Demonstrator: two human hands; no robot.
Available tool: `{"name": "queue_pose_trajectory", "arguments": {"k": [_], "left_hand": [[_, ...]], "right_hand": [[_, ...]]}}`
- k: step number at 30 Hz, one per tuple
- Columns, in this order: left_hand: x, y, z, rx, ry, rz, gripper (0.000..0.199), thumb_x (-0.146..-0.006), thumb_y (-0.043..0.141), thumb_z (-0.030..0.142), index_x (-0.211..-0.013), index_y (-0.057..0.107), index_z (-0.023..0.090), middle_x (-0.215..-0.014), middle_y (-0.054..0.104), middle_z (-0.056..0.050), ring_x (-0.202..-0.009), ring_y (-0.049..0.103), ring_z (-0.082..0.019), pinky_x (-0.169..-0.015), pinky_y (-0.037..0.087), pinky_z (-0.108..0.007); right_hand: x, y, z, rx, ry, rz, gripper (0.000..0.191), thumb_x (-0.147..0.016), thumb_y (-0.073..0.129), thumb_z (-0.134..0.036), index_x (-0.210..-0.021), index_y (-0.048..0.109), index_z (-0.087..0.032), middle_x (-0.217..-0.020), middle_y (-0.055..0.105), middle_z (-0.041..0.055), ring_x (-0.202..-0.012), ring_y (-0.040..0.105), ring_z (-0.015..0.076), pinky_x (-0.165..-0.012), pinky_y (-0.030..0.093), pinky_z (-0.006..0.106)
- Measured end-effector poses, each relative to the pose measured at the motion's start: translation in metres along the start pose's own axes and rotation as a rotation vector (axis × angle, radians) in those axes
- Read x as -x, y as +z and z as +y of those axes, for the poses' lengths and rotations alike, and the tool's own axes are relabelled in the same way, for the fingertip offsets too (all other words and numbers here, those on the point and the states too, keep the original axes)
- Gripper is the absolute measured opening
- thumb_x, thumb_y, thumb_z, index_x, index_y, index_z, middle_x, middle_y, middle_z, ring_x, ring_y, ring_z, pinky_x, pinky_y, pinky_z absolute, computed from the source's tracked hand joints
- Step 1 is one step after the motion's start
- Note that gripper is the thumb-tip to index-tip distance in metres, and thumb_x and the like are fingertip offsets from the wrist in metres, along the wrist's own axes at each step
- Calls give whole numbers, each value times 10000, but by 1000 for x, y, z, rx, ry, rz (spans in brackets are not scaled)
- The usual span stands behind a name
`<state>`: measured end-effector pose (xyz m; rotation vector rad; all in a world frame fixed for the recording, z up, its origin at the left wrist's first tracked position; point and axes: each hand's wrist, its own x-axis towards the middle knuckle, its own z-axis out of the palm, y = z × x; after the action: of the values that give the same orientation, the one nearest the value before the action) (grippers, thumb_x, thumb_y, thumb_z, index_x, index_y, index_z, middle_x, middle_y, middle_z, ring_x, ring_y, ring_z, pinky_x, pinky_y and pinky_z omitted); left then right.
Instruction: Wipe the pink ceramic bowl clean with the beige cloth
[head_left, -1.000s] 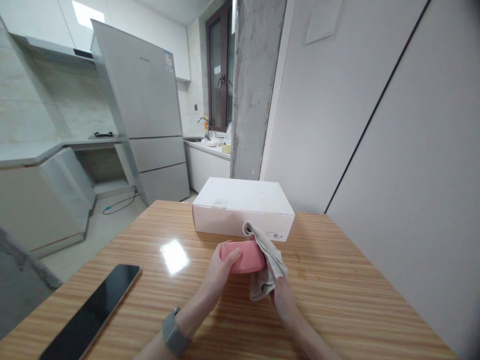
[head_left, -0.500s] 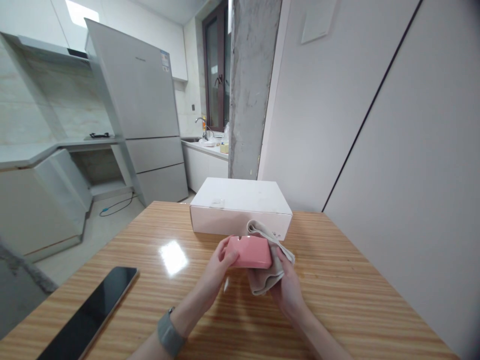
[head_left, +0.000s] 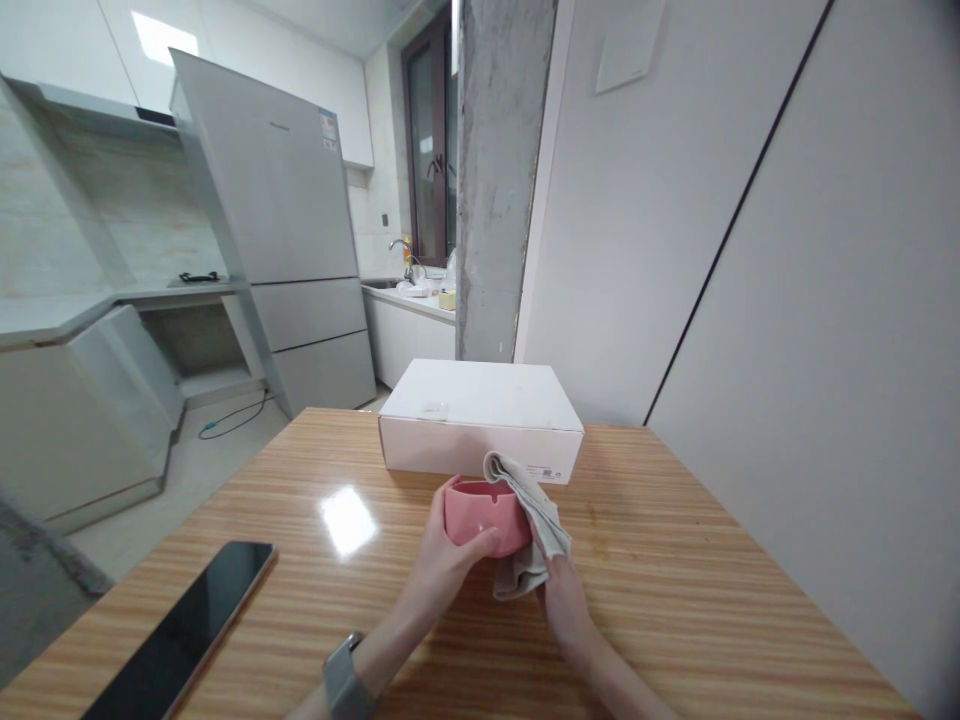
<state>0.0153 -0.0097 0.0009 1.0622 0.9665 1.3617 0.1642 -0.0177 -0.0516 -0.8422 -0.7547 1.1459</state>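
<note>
1. The left hand [head_left: 442, 560] is clamped on a glossy pink bowl-like dish with a notched rim [head_left: 480, 520], whose material I cannot tell. The thumb lies across the near wall and the other fingers go round the left end, probably because a grip from that side steadies the dish and leaves its right end free.

2. The dish is in front of the person, about midway between the left and right edges of the wood-grained, shiny counter [head_left: 690, 570]. It appears to be held up off the surface, likely so that its sides can be reached. Its opening is uppermost, with the notch showing.

3. The right hand [head_left: 564, 595] is closed on a folded, pale grey-beige fabric cloth [head_left: 541, 520]; some fingers are hidden behind the folds. The cloth lies against the dish's right end, so the two hands seem to share the work: one supports, the other presses fabric to the wall. The hands are apart, with dish and cloth between them.

4. A closed white cardboard box [head_left: 480, 395] sits along the far edge, roughly between the two far corners, which leaves the middle open for the forearms.

5. A black, flat, rectangular smartphone [head_left: 184, 630] lies screen up near the left edge, toward the near-left corner, well apart from the hands and presumably out of their way.
</note>
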Motion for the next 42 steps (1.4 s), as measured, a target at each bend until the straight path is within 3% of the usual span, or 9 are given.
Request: {"name": "queue_pose_trajectory", "arguments": {"k": [3, 5, 10, 15, 17, 22, 29, 36, 42], "left_hand": [[-4, -3, 1, 157, -144, -37, 723, -716, 669, 501, -1318, 462, 159, -1298, 556, -150, -1158, 537, -288, -916, 461, -372], [-6, -5, 4, 199, -181, -67, 653, -766, 617, 513, -1298, 503, 153, -1314, 549, -147, -1184, 523, -296, -935, 451, -386], [-3, -6, 7, 103, -47, -32, 652, -705, 743, 406, -1274, 549, 154, -1221, 621, -145, -1148, 548, -292, -991, 401, -397], [1, -4, 1, 327, -104, -289, 564, -739, 698, 465, -1195, 606, 146, -1210, 621, -151, -1173, 523, -312, -995, 397, -414], [2, -3, 1, 357, -113, -323, 535, -740, 698, 458, -1163, 612, 142, -1189, 625, -151, -1144, 542, -311, -974, 412, -415], [2, -1, 3, 297, -66, -193, 612, -660, 752, 445, -1170, 548, 177, -1192, 602, -138, -1085, 568, -293, -892, 462, -380], [2, 0, -1, 39, 61, 21, 768, -577, 793, 353, -1221, 408, 194, -1153, 578, -123, -994, 588, -248, -821, 480, -321], [-4, -3, -7, 232, -147, -54, 630, -753, 614, 491, -1286, 464, 189, -1246, 577, -119, -1124, 549, -263, -918, 446, -360], [1, -2, 5, 140, -30, -119, 663, -689, 737, 446, -1254, 531, 166, -1243, 609, -126, -1209, 499, -292, -1039, 350, -381]], "right_hand": [[-5, 11, -21, -36, 83, 138, 309, -586, 772, -479, -835, 750, -297, -1041, 728, -22, -1235, 497, 254, -1082, 335, 364], [-9, 20, -38, -155, 198, 90, 363, -652, 727, -497, -938, 736, -273, -1011, 737, -2, -1152, 567, 265, -1006, 419, 395], [-10, 31, -58, -349, 253, -40, 354, -725, 692, -444, -987, 725, -208, -1008, 741, 42, -1013, 641, 267, -901, 489, 383], [-5, 33, -56, -371, 237, -140, 359, -781, 652, -437, -1042, 706, -196, -1045, 730, 58, -1044, 628, 259, -926, 471, 376], [-5, 32, -55, -346, 218, -143, 366, -789, 645, -445, -1053, 701, -199, -1049, 728, 53, -1049, 626, 254, -945, 458, 371], [-5, 30, -51, -303, 207, -142, 367, -773, 644, -481, -1023, 713, -221, -1054, 727, 38, -1064, 619, 261, -979, 432, 381], [-2, 31, -46, -232, 218, 26, 369, -587, 772, -515, -857, 751, -264, -967, 749, 9, -1082, 605, 291, -998, 417, 408], [-7, 32, -52, -254, 225, -67, 392, -721, 669, -521, -969, 735, -224, -968, 749, 37, -1038, 630, 281, -923, 466, 394], [-10, 28, -50, -210, 193, -49, 329, -739, 675, -478, -951, 729, -233, -981, 746, 19, -1004, 640, 254, -917, 465, 369]]}}
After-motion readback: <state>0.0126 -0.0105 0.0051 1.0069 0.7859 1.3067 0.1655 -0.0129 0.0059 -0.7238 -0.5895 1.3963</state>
